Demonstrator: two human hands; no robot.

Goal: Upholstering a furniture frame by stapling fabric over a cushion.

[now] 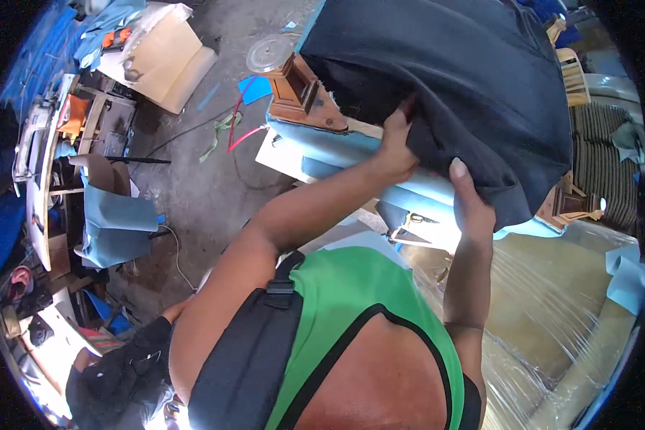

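Note:
A large sheet of black fabric (pixel 451 57) covers the underside of an upturned piece of furniture with light blue upholstery (pixel 365 140). My left hand (pixel 396 147) is closed on the sheet's near edge, beside a dark gap under the fabric. Farther right, my right hand (pixel 474 204) grips a fold of the same edge; its thumb lies on top and the other fingers are hidden below. A carved brown wooden foot (pixel 292 89) stands up at the left corner, next to the gap. A second wooden foot (pixel 577 206) shows at the right corner.
A clear round lid (pixel 270 54) rests by the left foot. Red hose (pixel 245 136) and cables lie on the floor. A plastic-wrapped piece (pixel 545 301) stands at right. At left are a blue-covered chair (pixel 118 215) and a person in dark clothing (pixel 122 373).

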